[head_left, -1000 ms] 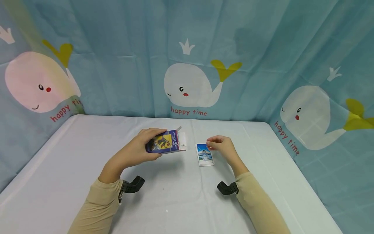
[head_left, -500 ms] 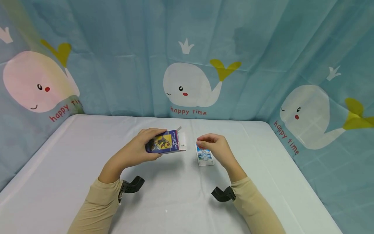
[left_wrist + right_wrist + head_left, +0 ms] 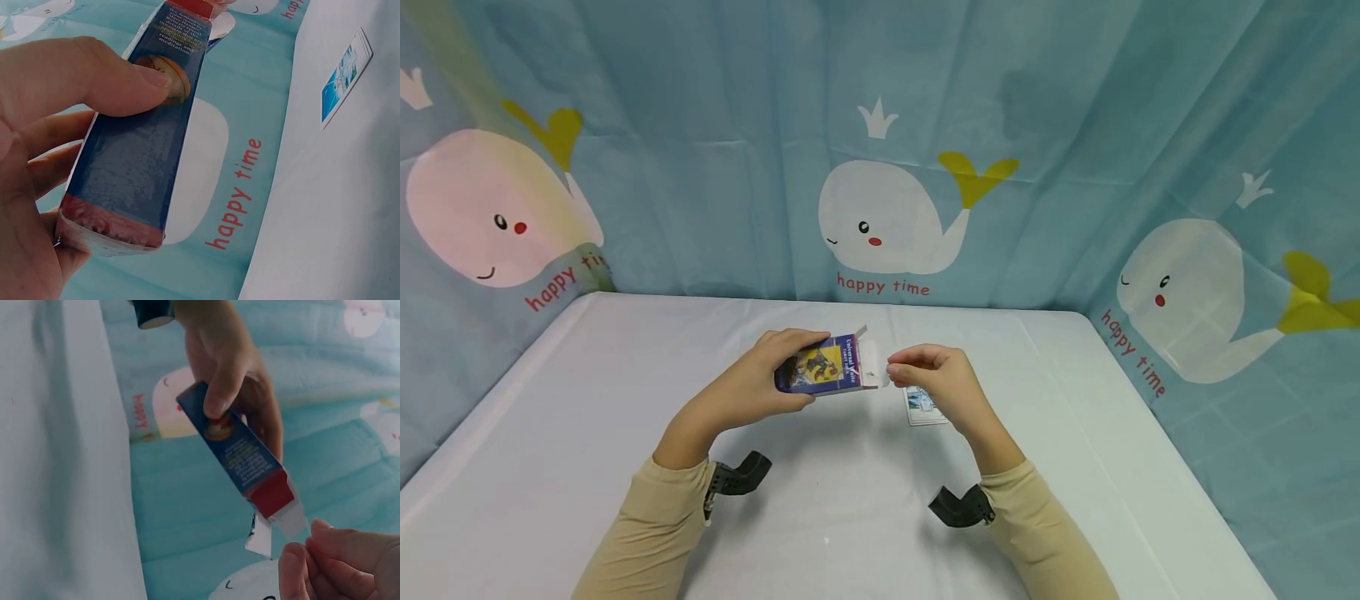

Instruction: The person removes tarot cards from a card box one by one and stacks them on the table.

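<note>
In the head view, my left hand (image 3: 751, 379) grips a blue tarot card box (image 3: 820, 367) above the table, thumb on one narrow side and fingers on the other. The box's open end faces right, with a pale flap (image 3: 870, 363) sticking out. My right hand (image 3: 943, 379) has its thumb and fingertips together at the flap's outer edge and appears to pinch it; the right wrist view shows the fingertips (image 3: 322, 528) meeting there. A small stack of cards (image 3: 922, 408), blue picture up, lies on the table partly hidden under my right hand. The left wrist view shows the cards (image 3: 347, 75) whole.
A white cloth covers the table (image 3: 820, 517). Behind it hangs a blue curtain (image 3: 737, 208) printed with whales. Each forearm carries a black wrist mount, the left mount (image 3: 741, 473) and the right mount (image 3: 962, 506). A second white flap (image 3: 259, 536) hangs from the box.
My right hand has moved left from above the cards to the box's flap, covering the top of the stack. The left hand and box have barely moved; the flap now reaches slightly farther right.
</note>
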Tool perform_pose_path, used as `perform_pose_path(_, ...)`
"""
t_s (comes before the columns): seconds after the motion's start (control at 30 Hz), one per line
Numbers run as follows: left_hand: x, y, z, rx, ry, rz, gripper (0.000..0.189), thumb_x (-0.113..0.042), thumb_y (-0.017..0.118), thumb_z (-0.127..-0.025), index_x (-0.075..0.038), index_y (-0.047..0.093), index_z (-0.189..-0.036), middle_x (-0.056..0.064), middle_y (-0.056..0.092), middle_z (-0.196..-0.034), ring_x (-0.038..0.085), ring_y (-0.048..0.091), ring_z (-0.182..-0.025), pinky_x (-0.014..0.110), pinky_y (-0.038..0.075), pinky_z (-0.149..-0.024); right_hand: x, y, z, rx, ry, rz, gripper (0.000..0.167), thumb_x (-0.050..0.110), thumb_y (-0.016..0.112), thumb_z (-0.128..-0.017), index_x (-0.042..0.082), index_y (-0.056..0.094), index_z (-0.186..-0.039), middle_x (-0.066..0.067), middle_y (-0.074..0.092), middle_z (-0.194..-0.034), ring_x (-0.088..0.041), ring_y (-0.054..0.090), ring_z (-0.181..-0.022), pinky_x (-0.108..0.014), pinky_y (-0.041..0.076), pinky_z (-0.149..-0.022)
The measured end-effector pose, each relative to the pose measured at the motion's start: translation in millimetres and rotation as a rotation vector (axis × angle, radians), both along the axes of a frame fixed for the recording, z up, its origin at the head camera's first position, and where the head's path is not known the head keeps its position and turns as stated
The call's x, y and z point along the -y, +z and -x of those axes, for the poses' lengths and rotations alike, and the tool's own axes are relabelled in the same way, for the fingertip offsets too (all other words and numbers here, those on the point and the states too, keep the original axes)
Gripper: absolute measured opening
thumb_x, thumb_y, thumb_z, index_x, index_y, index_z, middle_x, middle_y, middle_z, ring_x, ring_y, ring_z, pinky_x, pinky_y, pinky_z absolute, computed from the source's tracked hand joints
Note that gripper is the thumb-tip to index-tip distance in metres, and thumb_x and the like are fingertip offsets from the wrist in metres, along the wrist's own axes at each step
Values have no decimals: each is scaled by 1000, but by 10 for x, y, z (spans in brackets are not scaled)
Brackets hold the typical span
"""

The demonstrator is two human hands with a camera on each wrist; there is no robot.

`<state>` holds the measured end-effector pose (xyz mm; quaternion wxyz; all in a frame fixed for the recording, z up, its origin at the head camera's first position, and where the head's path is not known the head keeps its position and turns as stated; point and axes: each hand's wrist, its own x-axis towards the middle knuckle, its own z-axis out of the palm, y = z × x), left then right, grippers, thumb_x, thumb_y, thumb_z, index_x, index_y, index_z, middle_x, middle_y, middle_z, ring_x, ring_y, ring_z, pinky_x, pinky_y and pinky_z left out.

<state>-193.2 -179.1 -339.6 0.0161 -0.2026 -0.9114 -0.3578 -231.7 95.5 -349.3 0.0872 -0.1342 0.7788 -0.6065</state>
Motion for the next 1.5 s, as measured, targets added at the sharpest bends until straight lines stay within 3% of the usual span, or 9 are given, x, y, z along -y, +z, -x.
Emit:
perform_pose_path(0.5, -55, -20, -2, 16, -3, 1, 76, -14, 78, -81, -22, 45, -150, 7, 48, -149, 28, 42, -124, 47, 47, -94, 125, -15, -62, 20, -57, -5, 19, 16, 75, -88, 2, 76, -100, -11, 75, -99, -14, 70, -80, -34, 59, -81)
perform_pose_path(0.73, -78, -14, -25, -10, -23, 0, 77, -13, 78, -81, -21, 45, -150, 7, 49, -149, 27, 42, -124, 47, 46, -95, 183, -40, -87, 13, -86, -5, 18, 20, 77, -86, 4, 76, -94, -7, 74, -90, -14, 67, -73, -29, 56, -72)
perform_pose_path(1.0, -118, -10, -40, -45, -57, -2, 76, -13, 79, -80, -18, 47, -149, 7, 51, -146, 27, 43, -123, 46, 46, -94, 228, -61, -111, 9, -109, 22, 15, 16, 78, -84, 2, 75, -90, -6, 73, -87, -11, 65, -78, -26, 53, -70)
perform_pose_path(1.5, -156, 28, -69, -29, -71, -8, 75, -12, 78, -80, -18, 47, -148, 8, 51, -146, 28, 43, -125, 46, 46, -94, 241, -131, -87, -8, -125, -28, 12, 13, 76, -85, 2, 74, -89, -7, 73, -86, -11, 63, -77, -24, 52, -68)
